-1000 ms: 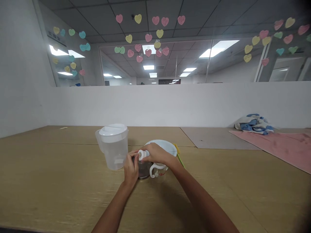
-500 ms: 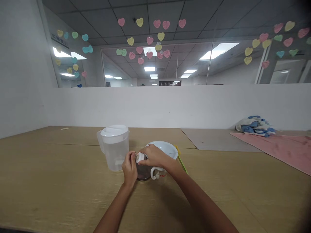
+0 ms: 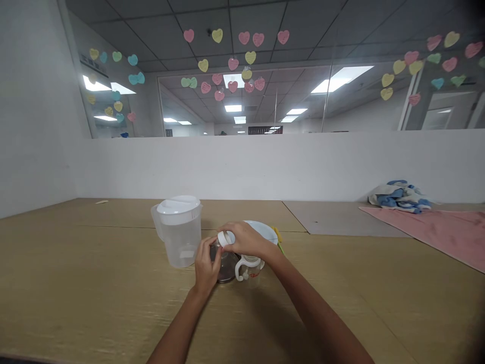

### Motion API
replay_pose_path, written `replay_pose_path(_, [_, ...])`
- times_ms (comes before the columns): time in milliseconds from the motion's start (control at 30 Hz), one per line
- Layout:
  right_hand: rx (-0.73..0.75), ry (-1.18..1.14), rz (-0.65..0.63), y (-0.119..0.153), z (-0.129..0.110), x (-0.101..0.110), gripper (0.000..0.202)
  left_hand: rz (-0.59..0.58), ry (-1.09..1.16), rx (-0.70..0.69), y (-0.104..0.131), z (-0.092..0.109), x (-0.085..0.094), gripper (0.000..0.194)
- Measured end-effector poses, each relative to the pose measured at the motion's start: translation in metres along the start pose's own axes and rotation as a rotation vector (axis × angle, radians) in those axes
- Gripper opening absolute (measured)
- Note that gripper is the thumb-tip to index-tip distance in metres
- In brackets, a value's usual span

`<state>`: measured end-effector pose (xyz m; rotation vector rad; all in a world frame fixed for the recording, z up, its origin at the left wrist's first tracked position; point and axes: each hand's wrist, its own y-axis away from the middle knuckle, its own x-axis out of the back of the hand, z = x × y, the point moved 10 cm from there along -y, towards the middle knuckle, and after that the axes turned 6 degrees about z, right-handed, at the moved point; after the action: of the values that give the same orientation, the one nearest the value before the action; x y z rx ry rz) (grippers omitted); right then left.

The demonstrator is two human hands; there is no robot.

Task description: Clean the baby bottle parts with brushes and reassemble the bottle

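Observation:
My right hand [image 3: 244,237] reaches in from the right, its fingers closed round a white bottle collar [image 3: 223,238]. My left hand [image 3: 205,264] is at the collar's left side, thumb and fingers closed about a small clear piece that looks like a bottle nipple [image 3: 214,244], partly hidden by the fingers. Beneath both hands lies a dark round dish [image 3: 228,269] with a shiny rim. Just right of it stands a clear baby bottle [image 3: 253,277] with white handles and red print, its upper part close under my right wrist.
A lidded, translucent white pitcher [image 3: 181,232] stands left of my hands. Behind my right hand are a white plate [image 3: 265,230] and a yellow-green brush-like tool [image 3: 279,237]. A pink cloth [image 3: 435,227] and a crumpled blue-and-white cloth [image 3: 399,197] lie far right on the table [image 3: 94,293].
The collar has moved slightly right and up and has tilted. My left hand has shifted right, its thumb now closer to the collar. More of the bottle's handles shows.

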<state>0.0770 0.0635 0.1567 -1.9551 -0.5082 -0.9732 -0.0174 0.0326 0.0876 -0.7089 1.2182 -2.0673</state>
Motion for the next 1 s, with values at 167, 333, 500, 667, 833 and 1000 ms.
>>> replay_pose_path(167, [-0.016,-0.024,0.034,-0.002,0.000,-0.003,0.037,0.021,-0.010,0.048,-0.001,-0.009,0.001,0.021])
replay_pose_path(333, [0.006,-0.023,0.065,-0.003,-0.004,-0.002,0.036,0.058,-0.021,0.074,-0.001,-0.011,0.006,0.020])
replay_pose_path(500, [0.007,0.013,0.082,-0.003,-0.004,-0.002,0.037,0.074,-0.033,0.073,-0.001,-0.014,0.007,0.020])
replay_pose_path(667, [-0.023,0.056,0.100,-0.002,-0.001,-0.002,0.035,0.044,-0.003,0.130,0.001,-0.018,0.003,0.022])
replay_pose_path(833, [-0.084,0.119,0.160,0.000,0.004,0.017,0.031,-0.061,0.072,0.177,0.006,-0.016,-0.011,0.042])
replay_pose_path(1000, [-0.115,0.068,0.307,0.005,0.009,0.066,0.029,-0.315,0.047,0.009,0.014,0.007,-0.032,0.035])
